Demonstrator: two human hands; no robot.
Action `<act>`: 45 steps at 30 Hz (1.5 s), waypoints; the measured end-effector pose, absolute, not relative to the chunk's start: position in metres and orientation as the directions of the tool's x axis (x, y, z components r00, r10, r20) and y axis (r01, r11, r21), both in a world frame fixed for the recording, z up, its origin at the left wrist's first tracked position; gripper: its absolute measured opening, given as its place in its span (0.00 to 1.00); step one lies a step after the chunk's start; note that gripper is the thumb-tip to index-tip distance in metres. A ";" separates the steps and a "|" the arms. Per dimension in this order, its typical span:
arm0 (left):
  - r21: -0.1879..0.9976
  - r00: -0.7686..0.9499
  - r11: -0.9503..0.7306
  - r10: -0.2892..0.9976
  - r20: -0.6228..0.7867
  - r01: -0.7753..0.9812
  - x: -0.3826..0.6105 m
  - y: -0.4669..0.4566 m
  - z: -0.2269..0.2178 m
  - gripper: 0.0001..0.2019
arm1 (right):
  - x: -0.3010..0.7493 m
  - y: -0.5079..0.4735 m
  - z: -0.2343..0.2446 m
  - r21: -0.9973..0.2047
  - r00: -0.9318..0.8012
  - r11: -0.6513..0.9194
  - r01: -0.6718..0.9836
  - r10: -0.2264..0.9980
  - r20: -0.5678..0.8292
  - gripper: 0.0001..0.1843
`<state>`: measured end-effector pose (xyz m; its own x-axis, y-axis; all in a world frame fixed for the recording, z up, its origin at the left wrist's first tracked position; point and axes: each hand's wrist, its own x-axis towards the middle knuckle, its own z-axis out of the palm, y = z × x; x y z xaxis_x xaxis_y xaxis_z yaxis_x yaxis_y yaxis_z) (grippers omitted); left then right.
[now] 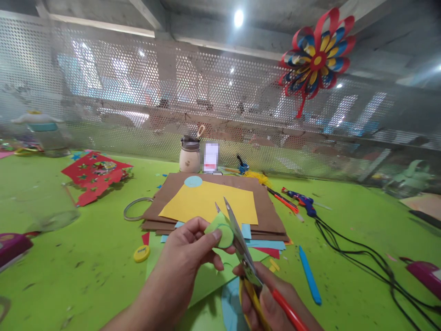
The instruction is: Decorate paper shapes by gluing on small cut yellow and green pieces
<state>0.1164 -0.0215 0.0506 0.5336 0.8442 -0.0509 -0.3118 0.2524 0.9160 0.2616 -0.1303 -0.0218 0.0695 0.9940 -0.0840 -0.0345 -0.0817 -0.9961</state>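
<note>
Between the thumb and fingers of my left hand (188, 255) is a small piece of light green paper (224, 235), partly rounded with a pointed corner at its top. My right hand (275, 294) grips scissors (243, 253) with one red and one yellow handle. The blades stand apart beside the right edge of the green piece; whether they touch it I cannot tell. Under my hands lies a larger light green sheet (203, 287), with light blue paper (231, 303) near it. A yellow sheet (206, 202) and a light blue disc (193, 182) rest on brown card (272, 220).
To the right are a blue pen-like stick (310, 276), a glue gun (303, 202) with a black cable (358, 253), and a red cutter (284, 201). Leftward lie a yellow cap (141, 253), a tape ring (132, 209) and cut red paper (93, 172). A jar (189, 156) stands behind.
</note>
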 end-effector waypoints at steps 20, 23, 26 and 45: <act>0.903 0.495 0.247 0.868 -0.045 -0.352 0.117 -0.024 0.050 0.10 | 0.262 -0.132 -0.006 -0.990 0.023 -0.109 -0.089 0.994 -0.111 0.46; 0.902 0.498 0.248 0.866 -0.043 -0.353 0.117 -0.024 0.051 0.10 | 0.260 -0.135 0.002 -0.991 0.058 -0.119 -0.068 0.991 -0.123 0.44; 0.904 0.505 0.249 0.862 -0.045 -0.346 0.118 -0.025 0.052 0.10 | 0.260 -0.135 0.004 -0.991 0.073 -0.128 -0.047 0.989 -0.131 0.44; 0.908 0.519 0.262 0.852 -0.060 -0.326 0.116 -0.021 0.051 0.09 | 0.262 -0.135 -0.002 -0.993 0.053 -0.115 -0.038 0.992 -0.117 0.42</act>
